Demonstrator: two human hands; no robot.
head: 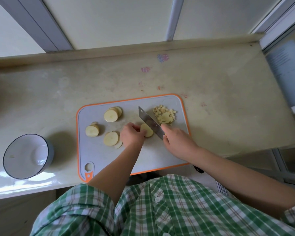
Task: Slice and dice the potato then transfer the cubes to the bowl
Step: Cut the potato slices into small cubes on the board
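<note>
On the grey, orange-rimmed cutting board [92, 150] my left hand [132, 134] pins a round potato slice [147, 130] flat. My right hand [176, 141] grips a cleaver [149, 122] by the handle, its blade lying against the right side of that slice. A heap of small potato cubes [164, 115] lies at the board's far right corner. Stacks of round potato slices lie on the board's left half: one stack [112, 114] at the back, one [92, 130] to the left, one [111, 138] beside my left hand. A white bowl [26, 156] stands on the counter left of the board.
The beige counter [228, 99] ends at a raised back ledge below a window frame. Its right end drops off near a cabinet. Faint coloured stains mark the counter behind the board. My green checked shirt fills the lower part of the view.
</note>
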